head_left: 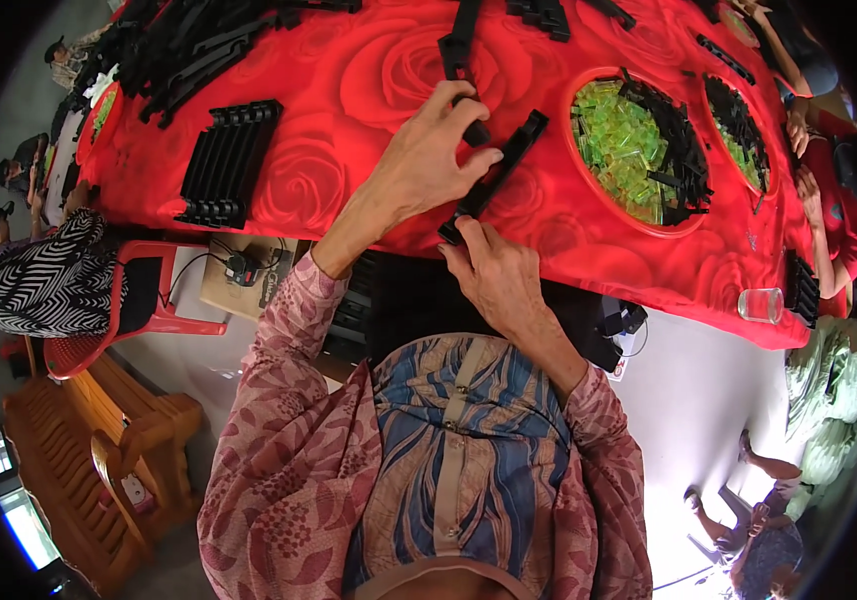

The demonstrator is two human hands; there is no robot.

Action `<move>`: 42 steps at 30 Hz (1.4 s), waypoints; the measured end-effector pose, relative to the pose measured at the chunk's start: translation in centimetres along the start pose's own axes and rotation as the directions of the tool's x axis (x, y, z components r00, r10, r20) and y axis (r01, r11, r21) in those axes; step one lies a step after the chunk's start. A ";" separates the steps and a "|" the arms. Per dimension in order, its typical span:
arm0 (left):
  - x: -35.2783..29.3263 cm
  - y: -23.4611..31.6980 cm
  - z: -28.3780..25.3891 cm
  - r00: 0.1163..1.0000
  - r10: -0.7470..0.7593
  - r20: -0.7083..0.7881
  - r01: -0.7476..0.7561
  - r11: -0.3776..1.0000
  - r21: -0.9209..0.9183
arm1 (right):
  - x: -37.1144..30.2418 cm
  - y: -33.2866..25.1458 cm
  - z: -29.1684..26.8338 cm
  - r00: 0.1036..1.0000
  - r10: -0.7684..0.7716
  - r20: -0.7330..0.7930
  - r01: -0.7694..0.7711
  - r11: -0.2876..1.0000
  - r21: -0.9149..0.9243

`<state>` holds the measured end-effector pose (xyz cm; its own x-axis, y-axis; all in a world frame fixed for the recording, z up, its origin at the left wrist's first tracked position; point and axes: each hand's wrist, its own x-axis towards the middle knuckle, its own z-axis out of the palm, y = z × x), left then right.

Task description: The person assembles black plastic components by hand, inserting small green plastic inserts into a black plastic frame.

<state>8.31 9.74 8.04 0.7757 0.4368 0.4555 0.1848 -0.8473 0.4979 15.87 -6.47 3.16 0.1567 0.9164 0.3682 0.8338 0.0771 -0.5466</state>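
A person seems to prepare a narrow black plastic strip [508, 165] at the red rose-patterned tabletop's [299, 190] near edge.
The right hand [502, 272] pinches its near end; the left hand [427, 150] is half-curled, its grip I cannot tell. Next probably calls for keeping the strip steady.

The counter's cloth [294, 185] is bright red, with big roses in lighter and darker red. The big round tray [671, 232] is red too. In the tray, some little pieces [621, 145] are yellow-green and the thin bits [684, 165] are black. Left of the tray, the long strip [511, 165] is all black. Far left of the tray, someone's clothes [54, 285] have black and white zigzags, the chair [184, 325] is red, and the wooden bench [69, 440] is orange-brown.
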 end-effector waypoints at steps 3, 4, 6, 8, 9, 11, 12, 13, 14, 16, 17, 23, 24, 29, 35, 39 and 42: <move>-1.2 -0.7 0.2 0.976 -0.181 -0.123 0.165 0.977 -0.134 | -0.1 0.0 0.0 1.000 -0.019 -0.012 0.019 1.000 -0.010; -1.6 -1.3 0.3 0.976 -0.180 -0.122 0.164 0.977 -0.134 | -0.2 -0.1 0.0 0.999 -0.022 -0.025 0.022 1.000 0.007; -2.6 -2.3 0.6 0.956 -0.209 -0.204 0.177 0.970 -0.165 | -0.5 -0.1 -0.1 0.999 -0.024 -0.033 0.025 0.999 0.022; -3.7 -2.4 1.1 0.947 -0.250 -0.203 0.213 0.959 -0.188 | -1.0 -0.3 -0.7 0.998 -0.031 -0.062 0.031 1.000 0.001; -4.0 -2.5 1.3 0.948 -0.235 -0.212 0.210 0.968 -0.136 | -1.2 -0.4 -1.0 0.998 -0.034 -0.057 0.034 0.999 0.000; -4.7 -2.6 1.4 0.948 -0.227 -0.223 0.213 0.973 -0.087 | -1.6 -0.4 -1.4 0.999 0.018 -0.043 -0.017 1.000 0.005; -4.9 -2.2 1.4 0.946 -0.188 -0.265 0.202 0.979 0.024 | -1.9 -0.2 -1.4 0.999 0.023 -0.038 -0.023 1.000 0.001; -5.1 -1.8 1.4 0.942 -0.146 -0.302 0.194 0.972 0.135 | -2.2 0.0 -1.4 0.999 0.019 -0.049 -0.019 1.000 -0.001; -5.5 -1.4 1.5 0.942 -0.152 -0.298 0.197 0.972 0.128 | -2.5 0.1 -1.4 0.998 0.016 -0.060 -0.016 1.000 -0.003; -6.4 -0.2 1.3 0.924 -0.233 -0.305 0.245 0.970 0.002 | -2.8 0.2 -1.6 0.998 0.027 -0.053 -0.027 1.000 0.000; -6.8 0.7 1.4 0.904 -0.292 -0.311 0.280 0.956 -0.083 | -2.9 0.3 -1.6 0.998 0.030 -0.051 -0.030 1.000 0.003; -8.5 4.0 1.5 0.847 -0.514 -0.137 0.460 0.836 -0.300 | -3.2 0.8 -1.6 0.989 0.032 -0.143 -0.017 0.994 0.107; -8.6 4.6 1.7 0.811 -0.584 -0.044 0.518 0.750 -0.411 | -3.2 0.7 -1.9 0.989 0.043 -0.144 -0.029 0.995 0.097; -9.9 4.8 2.4 0.691 -0.644 0.328 0.551 0.176 -0.816 | -3.2 -0.9 -3.3 0.979 -0.110 -0.170 0.149 0.960 0.236; -10.3 6.5 2.4 0.599 -0.634 0.489 0.531 -0.143 -0.835 | -4.2 -1.2 -3.6 0.970 -0.227 -0.084 0.237 0.960 0.149; -11.8 6.7 3.1 0.612 -0.596 0.520 0.432 -0.298 -0.851 | -4.1 -1.6 -5.4 0.952 -0.297 -0.078 0.303 0.948 0.097; -12.2 6.4 3.5 0.623 -0.572 0.534 0.406 -0.347 -0.845 | -4.5 -0.3 -6.1 0.959 -0.259 -0.119 0.273 0.955 0.117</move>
<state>2.20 -2.06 3.08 0.6998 0.5952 -0.3951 -0.2591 0.7268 0.6361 18.18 -13.07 6.27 -0.0031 0.8119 0.5838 0.7769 0.3695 -0.5098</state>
